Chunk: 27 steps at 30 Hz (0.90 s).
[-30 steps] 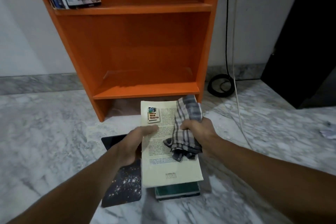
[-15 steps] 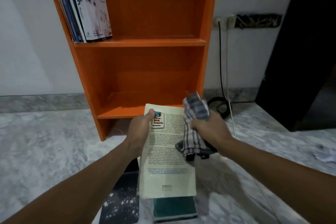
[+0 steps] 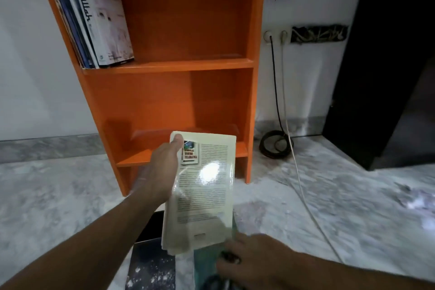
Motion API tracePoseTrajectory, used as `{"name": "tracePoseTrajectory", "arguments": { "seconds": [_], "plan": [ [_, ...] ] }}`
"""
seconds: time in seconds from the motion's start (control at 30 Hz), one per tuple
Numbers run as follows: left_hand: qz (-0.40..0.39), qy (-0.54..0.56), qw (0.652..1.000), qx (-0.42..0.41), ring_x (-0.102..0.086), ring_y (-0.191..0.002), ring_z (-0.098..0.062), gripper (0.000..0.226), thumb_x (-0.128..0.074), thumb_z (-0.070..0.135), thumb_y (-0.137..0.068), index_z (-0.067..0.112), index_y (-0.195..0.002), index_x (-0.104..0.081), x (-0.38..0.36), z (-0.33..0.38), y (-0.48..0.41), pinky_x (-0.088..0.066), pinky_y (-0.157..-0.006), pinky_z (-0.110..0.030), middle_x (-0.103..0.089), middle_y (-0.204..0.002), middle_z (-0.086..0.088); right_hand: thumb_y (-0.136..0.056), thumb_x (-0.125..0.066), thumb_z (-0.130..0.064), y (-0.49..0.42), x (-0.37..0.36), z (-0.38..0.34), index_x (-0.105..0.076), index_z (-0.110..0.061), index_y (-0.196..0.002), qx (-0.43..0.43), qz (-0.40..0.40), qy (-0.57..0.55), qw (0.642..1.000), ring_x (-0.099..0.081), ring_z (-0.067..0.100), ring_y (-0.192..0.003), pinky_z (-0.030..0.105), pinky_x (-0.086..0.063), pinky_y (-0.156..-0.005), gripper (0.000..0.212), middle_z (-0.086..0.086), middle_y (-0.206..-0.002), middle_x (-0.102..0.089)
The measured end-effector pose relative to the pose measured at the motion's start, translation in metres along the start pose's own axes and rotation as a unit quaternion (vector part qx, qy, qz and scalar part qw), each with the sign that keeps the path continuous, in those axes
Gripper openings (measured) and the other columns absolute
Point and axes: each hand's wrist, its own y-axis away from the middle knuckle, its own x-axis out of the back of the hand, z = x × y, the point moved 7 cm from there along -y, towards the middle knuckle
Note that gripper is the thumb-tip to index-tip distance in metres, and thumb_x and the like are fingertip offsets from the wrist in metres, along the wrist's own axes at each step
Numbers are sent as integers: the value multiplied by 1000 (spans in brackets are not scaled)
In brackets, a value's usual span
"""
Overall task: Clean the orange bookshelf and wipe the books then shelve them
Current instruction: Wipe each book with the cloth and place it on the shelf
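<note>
Since half a second ago the right hand has left the cover of the cream book and dropped to the lower right. It now lies over the teal book on the marble floor. A dark fold of the cloth shows just under it at the bottom edge, but blur hides whether the fingers grip it. The left hand alone holds the cream book, fingers wrapped round its left edge and thumb pressed on the cover near the top corner. The book is raised and tilted, its top end in front of the lowest shelf of the orange bookshelf. Several upright books lean at the left of the upper shelf. A dark star-speckled book lies on the floor just left of the teal one. Cables coil on the floor right of the bookshelf
</note>
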Motion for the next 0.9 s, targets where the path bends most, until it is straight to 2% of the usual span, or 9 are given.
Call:
{"name": "tracePoseTrajectory", "arguments": {
  "seconds": [0.13, 0.23, 0.33, 0.43, 0.5, 0.63, 0.73, 0.83, 0.9],
  "plan": [
    [-12, -1, 1000, -17, -73, -78, -29, 53, -40, 49, -102, 8, -83, -69, -6, 9, 11, -55, -83, -47, -76, -74, -2, -77, -50, -37, -35, 88, 51, -55, -23, -119, -108, 193, -12, 975, -53, 15, -80, 30, -52, -62, 45, 0, -96, -55],
    [-11, 31, 999, -6, -67, -74, -27, 46, -40, 39, -105, 4, -90, -65, -14, 16, 13, -52, -72, -38, -71, -74, -9, -83, -48, -31, -76, 138, 94, -42, -27, -131, -214, 301, 21, 929, -48, 22, -95, 36, -50, -73, 48, 4, -110, -49],
    [15, 64, 998, -2, -69, -80, -33, 43, -50, 43, -99, 6, -86, -68, -11, 26, 9, -55, -80, -44, -71, -88, -17, -89, -46, -32, -92, 105, 77, -37, -30, -135, -195, 274, 86, 938, -49, 27, -102, 43, -53, -81, 47, 11, -119, -48],
    [56, 115, 992, 13, -71, -93, -40, 36, -55, 41, -97, 9, -90, -68, 1, 29, 8, -53, -89, -60, -74, -97, -19, -91, -43, -35, -61, 11, 7, -43, -30, -129, 38, 114, 105, 987, -53, 27, -90, 36, -50, -58, 38, 11, -106, -49],
    [65, 116, 991, 20, -72, -93, -38, 37, -55, 45, -97, 11, -97, -71, 9, 30, 8, -52, -90, -62, -76, -96, -13, -86, -53, -36, -29, -27, -18, -43, -35, -120, 134, 18, 127, 983, -51, 22, -84, 29, -43, -51, 35, 6, -96, -49],
    [84, 99, 991, 9, -74, -87, -35, 45, -51, 48, -98, 8, -104, -70, 20, 31, 6, -57, -85, -55, -77, -93, -11, -71, -68, -40, -51, 59, 23, -45, -34, -114, 4, 179, 23, 984, -46, 12, -80, 22, -39, -57, 49, 1, -94, -52],
    [76, 35, 996, -13, -71, -93, -36, 53, -43, 49, -101, 2, -107, -66, 20, 32, 11, -54, -89, -52, -73, -100, -18, -76, -51, -49, -94, 143, 68, -39, -33, -128, -148, 333, -3, 931, -42, 16, -94, 33, -47, -69, 56, 4, -108, -46],
    [42, 79, 996, 5, -69, -97, -31, 50, -46, 49, -99, 5, -113, -66, 15, 32, 11, -53, -90, -49, -70, -111, -22, -81, -59, -47, -115, 122, 63, -37, -32, -138, -185, 282, 55, 940, -44, 29, -108, 44, -49, -85, 63, 12, -122, -44],
    [29, 132, 990, 35, -71, -97, -37, 52, -52, 52, -94, 6, -113, -67, 13, 31, 12, -52, -92, -56, -72, -108, -21, -78, -72, -43, -102, 69, 27, -42, -33, -130, -62, 233, 103, 965, -50, 31, -103, 45, -54, -77, 61, 14, -118, -47]
  ]
}}
